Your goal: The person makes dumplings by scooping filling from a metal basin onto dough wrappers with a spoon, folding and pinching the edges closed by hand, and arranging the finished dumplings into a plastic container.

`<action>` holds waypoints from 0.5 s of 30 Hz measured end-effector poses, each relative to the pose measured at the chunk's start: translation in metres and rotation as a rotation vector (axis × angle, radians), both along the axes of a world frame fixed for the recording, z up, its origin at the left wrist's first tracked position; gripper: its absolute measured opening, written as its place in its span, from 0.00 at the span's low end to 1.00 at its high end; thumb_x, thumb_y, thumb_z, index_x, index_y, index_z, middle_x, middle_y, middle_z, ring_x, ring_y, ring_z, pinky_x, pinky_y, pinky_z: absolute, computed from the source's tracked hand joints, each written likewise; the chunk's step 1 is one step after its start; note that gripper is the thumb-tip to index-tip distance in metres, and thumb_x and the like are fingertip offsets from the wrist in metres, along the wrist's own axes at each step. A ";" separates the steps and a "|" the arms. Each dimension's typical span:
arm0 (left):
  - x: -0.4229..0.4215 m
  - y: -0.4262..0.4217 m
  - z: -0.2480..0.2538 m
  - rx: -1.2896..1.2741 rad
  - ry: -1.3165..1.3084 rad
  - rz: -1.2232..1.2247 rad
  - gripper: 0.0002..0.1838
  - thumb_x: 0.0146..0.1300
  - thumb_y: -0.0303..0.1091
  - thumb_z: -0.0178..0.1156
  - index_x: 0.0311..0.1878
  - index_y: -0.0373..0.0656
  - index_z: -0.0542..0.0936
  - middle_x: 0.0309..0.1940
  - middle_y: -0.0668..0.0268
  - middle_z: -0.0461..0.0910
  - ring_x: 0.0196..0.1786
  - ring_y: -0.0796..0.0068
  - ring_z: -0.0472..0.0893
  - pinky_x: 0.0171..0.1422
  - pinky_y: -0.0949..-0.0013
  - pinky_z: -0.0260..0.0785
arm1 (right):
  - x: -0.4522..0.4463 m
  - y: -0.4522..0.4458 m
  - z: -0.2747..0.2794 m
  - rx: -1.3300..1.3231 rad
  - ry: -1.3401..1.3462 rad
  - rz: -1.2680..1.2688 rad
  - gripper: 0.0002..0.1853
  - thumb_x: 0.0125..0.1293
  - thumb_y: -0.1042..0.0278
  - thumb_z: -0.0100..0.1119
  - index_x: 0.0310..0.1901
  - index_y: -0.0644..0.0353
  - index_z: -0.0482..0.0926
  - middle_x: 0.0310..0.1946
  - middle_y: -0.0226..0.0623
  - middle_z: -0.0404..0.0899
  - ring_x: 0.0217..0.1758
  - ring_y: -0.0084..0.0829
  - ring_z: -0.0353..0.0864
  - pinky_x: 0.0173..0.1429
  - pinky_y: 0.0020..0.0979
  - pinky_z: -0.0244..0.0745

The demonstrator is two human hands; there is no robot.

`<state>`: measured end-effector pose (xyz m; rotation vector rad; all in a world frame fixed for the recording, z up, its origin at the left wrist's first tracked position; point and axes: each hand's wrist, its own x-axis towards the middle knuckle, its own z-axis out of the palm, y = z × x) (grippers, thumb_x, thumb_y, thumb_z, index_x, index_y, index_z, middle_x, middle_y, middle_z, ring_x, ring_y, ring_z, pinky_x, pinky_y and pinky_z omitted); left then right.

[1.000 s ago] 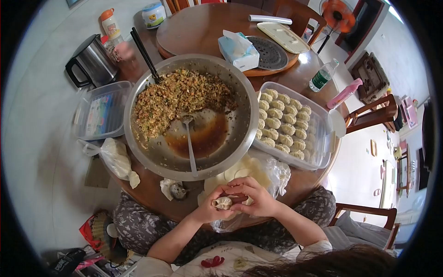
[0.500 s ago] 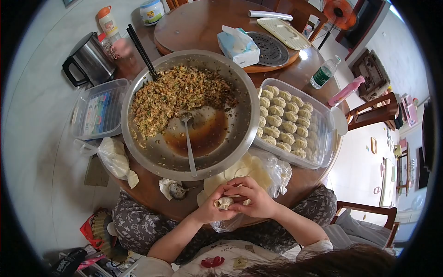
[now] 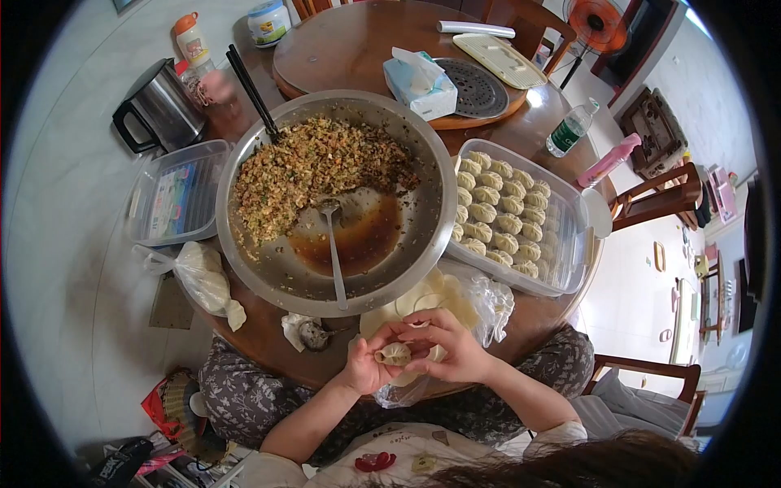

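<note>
A pleated dumpling (image 3: 395, 355) lies in the curled fingers of my left hand (image 3: 368, 368), whose thumb sticks up apart from it. My right hand (image 3: 452, 350) closes round the dumpling's right end; some of its fingertips are hidden. Round dough wrappers (image 3: 431, 298) lie in a loose stack just beyond both hands, beside crumpled clear plastic (image 3: 491, 309). Farther off, a large steel bowl (image 3: 244, 275) contains chopped filling (image 3: 313, 163), brown liquid and a metal spoon (image 3: 334, 260). Rows of pleated dumplings (image 3: 506, 203) fill much of a clear plastic box (image 3: 579, 272) to the right.
Black chopsticks (image 3: 250, 89) lean in the bowl. Left of it are a lidded plastic box (image 3: 175, 195), a steel kettle (image 3: 163, 106) and a tied plastic bag (image 3: 203, 276). A tissue box (image 3: 421, 85), a water bottle (image 3: 571, 130) and a small crumpled wrapper (image 3: 307, 332) also stand or lie around.
My left thumb has lifted away from the dumpling, leaving more of its pleated top showing. My right hand stays at its right end, nearly unmoved.
</note>
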<state>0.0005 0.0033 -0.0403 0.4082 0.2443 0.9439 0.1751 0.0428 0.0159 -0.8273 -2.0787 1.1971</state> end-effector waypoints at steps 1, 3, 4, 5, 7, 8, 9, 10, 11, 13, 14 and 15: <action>0.000 -0.001 -0.001 -0.032 0.044 0.008 0.45 0.49 0.73 0.41 0.60 0.44 0.57 0.57 0.58 0.61 0.59 0.59 0.64 0.62 0.57 0.58 | -0.003 -0.001 0.002 0.092 -0.061 -0.016 0.20 0.45 0.67 0.65 0.44 0.58 0.75 0.48 0.38 0.67 0.51 0.39 0.66 0.53 0.34 0.65; 0.001 -0.005 -0.003 -0.097 0.132 0.025 0.49 0.46 0.77 0.34 0.62 0.44 0.56 0.58 0.59 0.60 0.60 0.61 0.64 0.61 0.58 0.59 | -0.007 -0.002 0.002 0.214 -0.130 -0.044 0.22 0.42 0.66 0.66 0.42 0.57 0.75 0.48 0.38 0.67 0.50 0.40 0.66 0.53 0.35 0.64; 0.002 -0.005 -0.001 -0.107 0.159 0.024 0.50 0.46 0.77 0.32 0.62 0.44 0.56 0.58 0.60 0.60 0.60 0.62 0.63 0.61 0.59 0.60 | -0.009 -0.004 -0.001 0.243 -0.138 -0.056 0.22 0.40 0.65 0.66 0.42 0.56 0.75 0.47 0.37 0.68 0.50 0.40 0.66 0.53 0.35 0.64; 0.004 -0.006 0.004 -0.118 0.186 0.023 0.50 0.46 0.78 0.31 0.62 0.44 0.55 0.58 0.60 0.59 0.60 0.62 0.63 0.60 0.59 0.61 | -0.010 -0.005 -0.004 0.272 -0.145 -0.069 0.23 0.38 0.65 0.67 0.41 0.56 0.75 0.47 0.37 0.68 0.49 0.40 0.66 0.52 0.36 0.64; 0.005 -0.007 0.002 -0.152 0.178 0.013 0.51 0.46 0.78 0.29 0.62 0.44 0.55 0.58 0.61 0.59 0.60 0.63 0.63 0.58 0.60 0.62 | -0.010 -0.005 -0.006 0.274 -0.136 -0.056 0.23 0.38 0.65 0.66 0.41 0.56 0.75 0.47 0.36 0.68 0.50 0.40 0.66 0.53 0.36 0.64; 0.004 -0.008 -0.005 -0.174 0.142 0.005 0.51 0.46 0.78 0.29 0.62 0.44 0.55 0.59 0.61 0.59 0.60 0.63 0.63 0.58 0.61 0.62 | -0.010 -0.005 -0.007 0.276 -0.131 -0.049 0.23 0.37 0.65 0.66 0.41 0.56 0.75 0.46 0.36 0.69 0.50 0.40 0.66 0.53 0.37 0.64; 0.003 -0.009 -0.008 -0.197 0.107 -0.003 0.51 0.46 0.78 0.28 0.63 0.45 0.55 0.59 0.61 0.59 0.60 0.63 0.63 0.57 0.61 0.63 | -0.010 -0.006 -0.008 0.285 -0.140 -0.053 0.23 0.38 0.65 0.66 0.41 0.56 0.75 0.46 0.36 0.69 0.50 0.40 0.66 0.53 0.37 0.64; 0.003 -0.009 -0.008 -0.205 0.112 0.002 0.51 0.46 0.78 0.28 0.63 0.45 0.55 0.59 0.61 0.59 0.60 0.63 0.63 0.57 0.61 0.62 | -0.010 -0.006 -0.009 0.293 -0.149 -0.056 0.23 0.38 0.65 0.66 0.41 0.56 0.75 0.46 0.35 0.69 0.50 0.40 0.66 0.53 0.37 0.64; 0.004 -0.009 -0.006 -0.213 0.116 0.007 0.50 0.47 0.78 0.27 0.63 0.45 0.55 0.59 0.61 0.59 0.60 0.63 0.63 0.57 0.61 0.62 | -0.010 -0.007 -0.010 0.302 -0.158 -0.060 0.23 0.38 0.65 0.66 0.41 0.57 0.75 0.46 0.35 0.69 0.51 0.40 0.66 0.53 0.37 0.64; 0.004 -0.009 -0.008 -0.242 0.054 0.006 0.49 0.48 0.77 0.27 0.63 0.46 0.55 0.59 0.61 0.59 0.60 0.62 0.63 0.58 0.60 0.62 | -0.010 -0.008 -0.012 0.307 -0.163 -0.064 0.23 0.38 0.64 0.66 0.41 0.56 0.75 0.46 0.35 0.69 0.51 0.40 0.66 0.54 0.37 0.63; 0.003 -0.010 -0.013 -0.264 -0.013 0.001 0.49 0.48 0.77 0.27 0.63 0.46 0.55 0.59 0.61 0.59 0.60 0.62 0.63 0.58 0.60 0.61 | -0.010 -0.008 -0.013 0.309 -0.165 -0.065 0.23 0.38 0.64 0.66 0.41 0.56 0.75 0.46 0.34 0.69 0.51 0.40 0.66 0.54 0.37 0.63; 0.003 -0.009 -0.012 -0.286 -0.080 -0.004 0.48 0.49 0.76 0.27 0.63 0.46 0.55 0.58 0.60 0.59 0.60 0.62 0.64 0.59 0.60 0.61 | -0.010 -0.008 -0.012 0.290 -0.168 -0.075 0.24 0.38 0.63 0.66 0.41 0.56 0.75 0.46 0.34 0.69 0.51 0.39 0.66 0.54 0.37 0.62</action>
